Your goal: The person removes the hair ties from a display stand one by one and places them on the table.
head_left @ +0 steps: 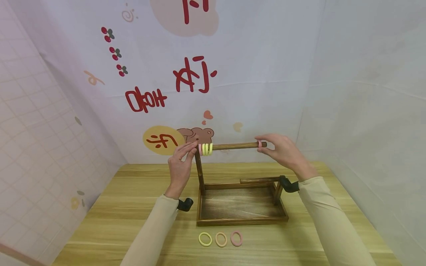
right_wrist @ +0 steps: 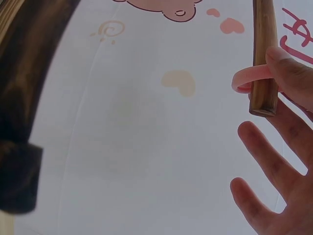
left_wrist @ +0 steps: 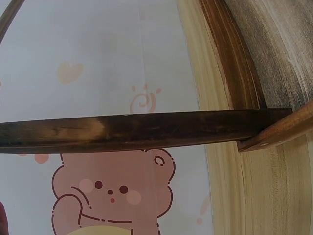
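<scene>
A dark wooden rack [head_left: 200, 170] has an upper rod [head_left: 234, 146] running to the right from the top of its post. One pink ring and several yellow rings [head_left: 207, 149] hang side by side at the rod's left end. My left hand [head_left: 180, 166] grips the rack's top left corner with thumb and fingers, beside those rings. At the free right end, my right hand [head_left: 281, 149] pinches a pink ring [right_wrist: 249, 76] between thumb and forefinger. That ring encircles the rod just in from its tip, the other fingers spread below. Only a sliver of the left hand shows in the left wrist view.
The rack's tray base [head_left: 243, 222] stands on the wood-grain table [head_left: 146, 199]. A shorter lower rod [head_left: 259, 180] points left from a low right post. In front lie a yellow ring [head_left: 205, 239], an orange ring [head_left: 221, 239] and a pink ring [head_left: 236, 238]. Printed cloth hangs behind.
</scene>
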